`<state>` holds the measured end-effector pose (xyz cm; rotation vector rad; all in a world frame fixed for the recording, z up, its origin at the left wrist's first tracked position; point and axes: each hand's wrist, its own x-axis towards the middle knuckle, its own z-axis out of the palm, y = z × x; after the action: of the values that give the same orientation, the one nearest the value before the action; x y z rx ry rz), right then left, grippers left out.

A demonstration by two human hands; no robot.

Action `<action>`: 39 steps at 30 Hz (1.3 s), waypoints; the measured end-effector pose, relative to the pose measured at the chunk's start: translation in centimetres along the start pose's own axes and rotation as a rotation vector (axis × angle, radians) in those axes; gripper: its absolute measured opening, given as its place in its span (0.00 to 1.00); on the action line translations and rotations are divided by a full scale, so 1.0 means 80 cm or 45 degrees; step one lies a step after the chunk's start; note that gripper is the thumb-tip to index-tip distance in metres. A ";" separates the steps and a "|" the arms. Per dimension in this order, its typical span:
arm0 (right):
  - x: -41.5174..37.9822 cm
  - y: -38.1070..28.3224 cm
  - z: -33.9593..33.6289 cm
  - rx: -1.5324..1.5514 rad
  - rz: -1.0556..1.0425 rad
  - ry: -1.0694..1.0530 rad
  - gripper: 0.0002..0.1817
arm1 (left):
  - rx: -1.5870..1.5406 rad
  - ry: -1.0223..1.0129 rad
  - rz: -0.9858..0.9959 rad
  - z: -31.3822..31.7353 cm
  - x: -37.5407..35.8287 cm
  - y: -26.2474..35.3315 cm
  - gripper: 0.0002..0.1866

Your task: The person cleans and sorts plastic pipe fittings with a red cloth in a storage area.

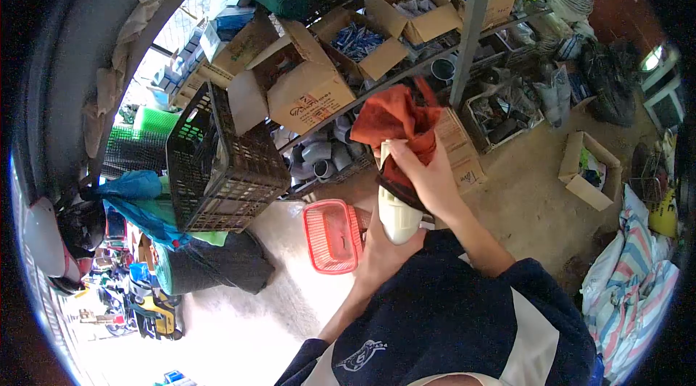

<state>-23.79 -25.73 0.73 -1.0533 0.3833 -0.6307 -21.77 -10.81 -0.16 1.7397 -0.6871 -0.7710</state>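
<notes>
Plastic casing: a cream, ribbed, rounded casing (399, 221) is held in the air just in front of your dark navy shirt (442, 306), its lower end toward you and its upper end partly covered.
Left grip: your left grip (384, 252) cups the casing's lower end, fingers and thumb curled around it.
Cloth: a rust-red cloth (395, 114) bunches over the casing's upper part, its loose folds sticking up beyond.
Right grip: your right grip (435, 181) is folded firmly around the cloth, against the casing; you cannot tell whether its fingertips touch bare plastic.
Red basket: beyond your left forearm, a red plastic basket (324, 234) sits on the concrete floor (279, 299).
Black crate: farther left, a slatted black crate (243, 194) stands near a dark roll of netting (217, 263).
Storage rack: ahead of you, a metal rack (471, 31) carries open cardboard cartons (312, 100), one filled with blue-and-white packets (355, 39); grey pipe fittings (317, 152) lie piled underneath.
Right side: an open cardboard box (586, 192) rests on the floor, with a striped woven sack (629, 277) slumped nearer to you.
</notes>
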 end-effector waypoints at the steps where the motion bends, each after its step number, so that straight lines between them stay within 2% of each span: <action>1: -0.010 0.003 0.002 -0.126 -0.025 -0.022 0.30 | -0.106 -0.042 -0.026 -0.005 0.007 -0.002 0.33; 3: -0.033 0.023 0.003 -0.387 -0.101 -0.067 0.37 | -0.362 -0.032 -0.110 -0.017 0.013 -0.012 0.27; 4: -0.041 0.038 0.001 -0.524 -0.164 -0.086 0.41 | -0.395 -0.057 0.025 -0.019 0.025 -0.013 0.23; 5: -0.049 0.053 -0.001 -0.658 -0.229 -0.100 0.44 | -0.262 -0.108 0.052 -0.026 0.026 -0.006 0.23; 6: -0.046 0.042 0.003 -0.605 -0.195 -0.033 0.41 | -0.128 -0.161 0.086 -0.033 0.027 0.000 0.22; 7: -0.042 0.030 0.008 -0.549 -0.165 0.035 0.39 | -0.205 -0.241 -0.070 -0.033 0.021 -0.003 0.22; 8: -0.032 0.006 0.007 -0.462 -0.023 0.099 0.32 | -0.280 -0.320 -0.233 -0.033 0.009 -0.011 0.21; 9: -0.021 -0.019 0.007 -0.369 0.113 0.171 0.27 | -0.435 -0.491 -0.108 -0.033 0.003 -0.034 0.23; 10: -0.003 -0.017 -0.002 -0.005 0.072 0.127 0.24 | -0.625 -0.571 -0.107 -0.024 -0.001 -0.011 0.24; 12: -0.016 -0.018 0.002 0.011 0.248 0.055 0.25 | -0.815 -0.413 -0.188 -0.015 -0.005 -0.001 0.21; 13: -0.024 -0.015 0.006 -0.005 0.287 -0.004 0.28 | -0.853 -0.355 -0.220 -0.020 0.001 -0.014 0.20; 15: -0.040 0.015 0.011 -0.090 0.142 -0.093 0.37 | -0.889 -0.244 -0.197 -0.030 0.022 -0.019 0.18; 16: -0.044 0.017 0.013 -0.118 0.063 -0.083 0.43 | -0.664 -0.296 -0.206 -0.037 0.032 -0.025 0.18; 17: -0.048 0.020 0.014 -0.146 -0.016 -0.071 0.49 | -0.660 -0.374 -0.196 -0.037 0.029 -0.019 0.19; 18: -0.044 0.003 0.013 -0.023 0.043 -0.086 0.49 | -0.657 -0.452 -0.192 -0.035 0.020 -0.011 0.21; 19: -0.034 0.003 0.003 -0.026 0.066 -0.057 0.44 | -0.764 -0.533 -0.222 -0.035 0.012 -0.014 0.27; 20: -0.018 0.014 -0.002 0.156 -0.036 0.014 0.34 | -0.736 -0.710 -0.190 -0.040 0.010 -0.036 0.33; 22: -0.002 -0.009 -0.013 0.407 0.297 0.116 0.27 | -0.822 -0.781 -0.275 -0.032 0.002 -0.017 0.37; 25: 0.003 0.006 -0.022 0.218 0.191 0.190 0.23 | -0.904 -0.828 -0.292 -0.033 0.005 -0.027 0.37; 28: 0.013 0.000 -0.030 0.183 -0.013 0.292 0.18 | -0.642 -0.461 -0.387 -0.024 -0.003 -0.027 0.36; 29: 0.016 -0.004 -0.030 0.177 -0.101 0.332 0.16 | -0.386 -0.411 -0.320 -0.028 -0.004 -0.031 0.34; 32: 0.020 -0.012 -0.021 0.197 0.040 0.429 0.14 | 0.182 -0.015 0.110 -0.003 -0.008 -0.001 0.31; 33: 0.021 0.008 -0.021 0.083 -0.075 0.383 0.15 | 0.115 -0.005 0.025 -0.005 -0.005 -0.008 0.29; 34: 0.008 0.016 -0.012 0.084 -0.019 0.418 0.20 | 0.047 0.002 -0.060 -0.009 0.000 -0.021 0.28; 38: -0.034 0.061 0.012 0.064 -0.146 0.317 0.45 | -0.162 -0.027 -0.229 -0.021 0.021 -0.006 0.24; 39: -0.027 0.049 0.010 0.134 -0.094 0.322 0.47 | -0.139 0.001 -0.101 -0.017 0.018 0.000 0.25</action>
<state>-23.85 -22.41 -2.38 -0.8925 0.5271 -0.8457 -19.82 -11.15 -0.11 1.6757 -0.5680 -0.8471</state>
